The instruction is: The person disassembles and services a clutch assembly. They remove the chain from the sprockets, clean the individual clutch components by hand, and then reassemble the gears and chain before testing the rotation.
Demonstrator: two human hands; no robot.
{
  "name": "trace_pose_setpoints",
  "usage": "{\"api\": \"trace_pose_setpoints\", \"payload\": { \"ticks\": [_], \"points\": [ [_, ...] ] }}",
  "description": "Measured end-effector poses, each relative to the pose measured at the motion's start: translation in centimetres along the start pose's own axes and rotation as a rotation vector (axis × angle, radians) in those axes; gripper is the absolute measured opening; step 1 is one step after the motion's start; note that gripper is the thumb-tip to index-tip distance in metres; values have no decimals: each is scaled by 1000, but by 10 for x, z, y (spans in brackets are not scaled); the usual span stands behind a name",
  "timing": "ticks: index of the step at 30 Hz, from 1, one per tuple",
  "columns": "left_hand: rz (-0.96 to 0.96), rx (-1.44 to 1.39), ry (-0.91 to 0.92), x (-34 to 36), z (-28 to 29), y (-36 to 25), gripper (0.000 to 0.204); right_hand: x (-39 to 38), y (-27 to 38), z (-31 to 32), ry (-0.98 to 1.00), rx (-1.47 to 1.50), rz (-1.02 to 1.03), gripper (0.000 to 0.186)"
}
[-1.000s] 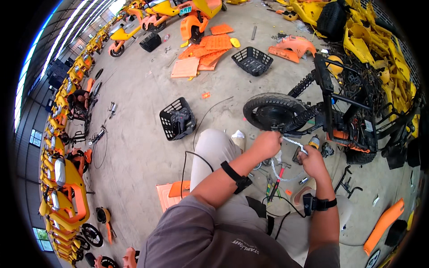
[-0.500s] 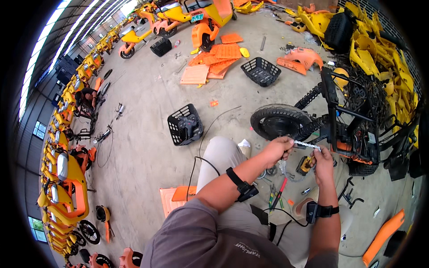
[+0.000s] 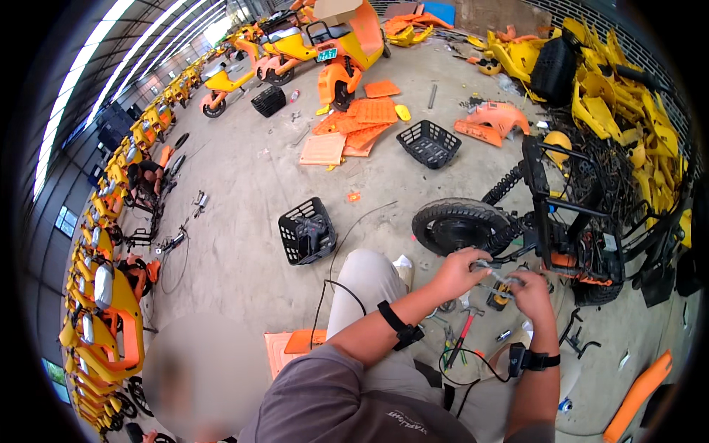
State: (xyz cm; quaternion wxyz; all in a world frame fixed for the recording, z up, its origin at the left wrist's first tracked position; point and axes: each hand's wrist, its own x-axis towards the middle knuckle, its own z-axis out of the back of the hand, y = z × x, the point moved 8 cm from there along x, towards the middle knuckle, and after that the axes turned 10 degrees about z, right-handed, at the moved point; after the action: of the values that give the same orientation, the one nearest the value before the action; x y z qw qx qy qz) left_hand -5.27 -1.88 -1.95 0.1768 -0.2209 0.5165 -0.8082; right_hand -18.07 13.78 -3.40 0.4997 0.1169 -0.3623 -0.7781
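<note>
My left hand point(image 3: 463, 272) and my right hand point(image 3: 531, 292) each pinch an end of a short silver chain point(image 3: 501, 278), held up between them and smeared by motion. Below it on the floor lies a yellow power drill point(image 3: 499, 298), partly covered by my right hand. A red-handled hammer point(image 3: 465, 326) and green-handled pliers point(image 3: 448, 338) rest closer to me. Just past my hands stands a stripped black scooter frame point(image 3: 550, 210), its rear wheel point(image 3: 450, 227) turned toward my left.
Black baskets point(image 3: 428, 144) stand ahead; a nearer basket point(image 3: 306, 232) holds a dark object. Orange panels point(image 3: 362, 118) lie beyond. Yellow body parts point(image 3: 602, 103) are heaped at far right. Scooters point(image 3: 111, 317) line the left, where another person point(image 3: 145, 177) crouches. A blurred patch covers the lower left.
The chain has gone from taut and nearly level to slanting, dropping toward my right hand. Both hands have moved slightly down. A blurred patch has appeared at lower left.
</note>
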Motion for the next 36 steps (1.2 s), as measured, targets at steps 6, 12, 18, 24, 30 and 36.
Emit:
{"api": "trace_pose_setpoints", "payload": {
  "ticks": [6,12,18,24,30,36],
  "points": [
    [-183,167,-18,4,-11,-9,28,7,37,0,55,-8,135,23],
    [-27,138,-146,7,1,1,29,11,25,-2,-1,-9,76,21],
    [141,177,-18,8,-8,9,35,10,12,23,-344,42,-62,17],
    [45,259,103,3,-34,9,36,3,8,32,-454,71,-94,17],
    [36,283,48,-1,-30,10,33,-2,-9,12,-330,-45,-47,28],
    [45,346,73,-8,-25,13,33,-15,-23,-12,-123,400,-407,27]
  ]
}}
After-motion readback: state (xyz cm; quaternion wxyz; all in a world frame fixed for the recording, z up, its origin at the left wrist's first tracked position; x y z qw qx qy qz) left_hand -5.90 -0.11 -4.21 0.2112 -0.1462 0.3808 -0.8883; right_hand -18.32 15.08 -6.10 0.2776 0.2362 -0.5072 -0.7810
